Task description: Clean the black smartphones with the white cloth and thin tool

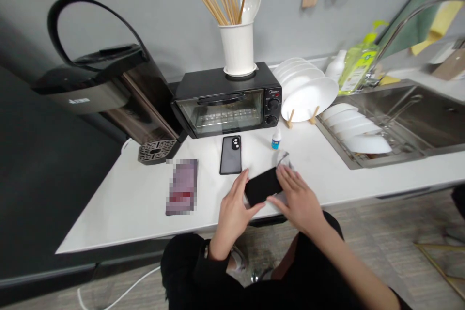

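A black smartphone [262, 187] lies slightly askew near the counter's front edge, dark face up. My left hand [234, 209] grips its left end, thumb along the near edge and fingers at the far corner. At the right end, my right hand [300, 199] holds it with fingers over the top and thumb at the near side. A crumpled pale cloth or wipe [284, 158] shows just beyond my right fingers, partly hidden. Behind the smartphone stands a small white-and-blue bottle [276, 140]. A grey, black-rimmed phone case [230, 156] with camera openings lies to the left.
A blurred-out purplish flat item [183, 186] lies on the white counter [119, 218]. Behind are a drinks machine [145, 92], a toaster oven [228, 106] bearing a utensil cup [238, 48], and racked plates [308, 99]. The sink [428, 111] is at right.
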Demonstrator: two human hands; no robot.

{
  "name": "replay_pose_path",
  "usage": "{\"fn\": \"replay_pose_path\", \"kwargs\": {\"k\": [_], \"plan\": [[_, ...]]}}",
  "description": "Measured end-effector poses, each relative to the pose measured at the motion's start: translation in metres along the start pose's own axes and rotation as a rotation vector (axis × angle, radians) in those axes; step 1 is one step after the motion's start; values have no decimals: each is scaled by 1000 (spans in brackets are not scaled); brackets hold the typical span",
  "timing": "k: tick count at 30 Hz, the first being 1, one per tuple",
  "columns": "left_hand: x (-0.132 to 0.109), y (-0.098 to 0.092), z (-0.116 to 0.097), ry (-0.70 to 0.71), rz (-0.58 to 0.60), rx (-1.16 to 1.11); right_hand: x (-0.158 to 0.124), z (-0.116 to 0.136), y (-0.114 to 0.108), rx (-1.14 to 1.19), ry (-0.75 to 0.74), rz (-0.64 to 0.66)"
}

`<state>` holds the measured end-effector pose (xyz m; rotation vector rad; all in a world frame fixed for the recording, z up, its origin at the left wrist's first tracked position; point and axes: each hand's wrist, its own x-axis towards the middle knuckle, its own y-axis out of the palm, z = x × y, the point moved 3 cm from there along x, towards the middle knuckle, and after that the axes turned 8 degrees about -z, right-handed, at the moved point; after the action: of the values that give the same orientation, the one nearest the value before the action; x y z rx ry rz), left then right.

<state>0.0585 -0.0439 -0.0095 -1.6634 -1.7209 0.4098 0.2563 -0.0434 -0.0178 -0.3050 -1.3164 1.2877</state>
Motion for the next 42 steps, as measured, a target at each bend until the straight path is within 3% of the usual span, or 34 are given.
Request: {"fn": "replay_pose_path", "kwargs": {"k": [3, 5, 7, 11, 13, 17, 20, 22, 24, 26, 28, 30, 32, 35, 37, 40, 42], "plan": [[0, 1, 5, 25, -10, 29, -6, 42, 12, 160, -148, 85], [0, 1, 7, 52, 3, 39, 0, 51, 18, 235, -165, 141], [0, 1, 7, 56, 14, 39, 10, 34, 17, 209, -120, 142], [1, 1, 2, 22, -14, 31, 15, -9, 3, -13, 45, 15], [1, 2, 2, 26, -11, 23, 9, 4, 3, -3, 5, 17], [-1, 2, 4, 42, 8, 11, -2, 48, 11, 252, -189, 169], [-2, 1, 2, 28, 18, -2, 6, 26, 12, 262, -132, 158], [-2, 0, 0, 4, 11, -5, 11, 0, 7, 124, -41, 63], [-1, 1, -1, -14, 3, -8, 8, -8, 2, 8, 34, -16], [0, 1, 1, -16, 8, -16, 1, 10, 2, 17, 16, -14], [0, 2, 5, -3, 6, -19, -5, 42, 7, 171, -123, 99], [-1, 1, 7, 22, 14, -17, -2, 55, 10, 256, -165, 160], [-2, -1, 6, 28, 21, -13, 5, 39, 9, 218, -122, 150], [-2, -2, 1, 31, 28, 17, 11, -11, 1, 4, 40, 30], [-2, -2, -2, 50, 39, 38, 5, -22, -4, -82, 110, -25], [-1, -1, 0, 42, 72, 4, -9, 14, 1, 0, 27, 14], [0, -1, 4, 23, 80, -24, -12, 46, 8, 159, -88, 117]]}}
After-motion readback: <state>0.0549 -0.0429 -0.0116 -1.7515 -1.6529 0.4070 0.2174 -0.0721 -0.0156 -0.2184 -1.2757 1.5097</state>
